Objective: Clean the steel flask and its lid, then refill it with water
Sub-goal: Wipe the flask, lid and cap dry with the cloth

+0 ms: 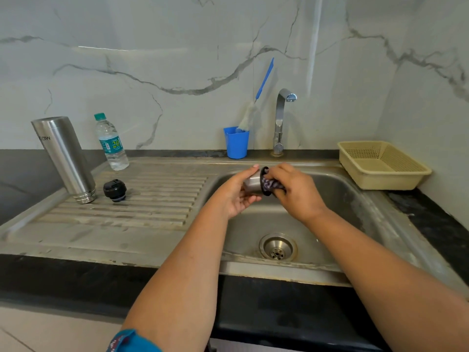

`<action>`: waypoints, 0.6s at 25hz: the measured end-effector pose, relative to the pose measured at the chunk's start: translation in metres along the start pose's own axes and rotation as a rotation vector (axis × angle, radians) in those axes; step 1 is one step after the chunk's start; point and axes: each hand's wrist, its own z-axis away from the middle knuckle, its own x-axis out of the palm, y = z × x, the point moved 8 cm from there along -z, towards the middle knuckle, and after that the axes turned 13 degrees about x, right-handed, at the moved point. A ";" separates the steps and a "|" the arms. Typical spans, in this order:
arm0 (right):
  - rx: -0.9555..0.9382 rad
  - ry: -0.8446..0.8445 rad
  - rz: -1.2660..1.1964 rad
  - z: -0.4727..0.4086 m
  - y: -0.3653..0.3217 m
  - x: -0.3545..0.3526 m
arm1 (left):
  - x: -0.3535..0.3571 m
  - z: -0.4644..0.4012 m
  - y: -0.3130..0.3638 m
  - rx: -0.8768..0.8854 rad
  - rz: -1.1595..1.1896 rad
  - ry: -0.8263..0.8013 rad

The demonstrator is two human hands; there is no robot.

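The steel flask (64, 156) stands upside down, mouth down, on the ribbed drainboard (142, 199) at the left. Its black inner stopper (114, 190) lies beside it. Over the sink basin (337, 199), my left hand (239, 193) grips the steel cup lid (253, 184) on its side, open end facing right. My right hand (291, 191) holds a purple patterned cloth (272, 184) pushed into the lid's black-rimmed mouth.
A plastic water bottle (111, 143) stands behind the stopper. A blue cup (236, 142) holding a bottle brush (250, 115) sits left of the tap (280, 118). A beige basket (380, 163) rests on the right counter. The drain (278, 247) lies below my hands.
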 end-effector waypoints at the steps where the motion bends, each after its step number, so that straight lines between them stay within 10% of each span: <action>1: 0.053 0.005 -0.013 0.000 0.005 0.002 | -0.001 -0.001 0.004 0.049 -0.035 -0.016; 8: 1.262 -0.506 -1.431 0.031 0.040 0.051 | -0.004 0.003 0.041 0.409 -0.240 -0.122; 11: 1.260 -0.530 -1.349 0.032 0.040 0.052 | -0.059 0.004 0.046 0.335 0.002 0.207; 15: 1.116 -0.418 -1.025 0.024 0.050 0.056 | -0.105 0.019 0.042 0.260 -0.269 0.412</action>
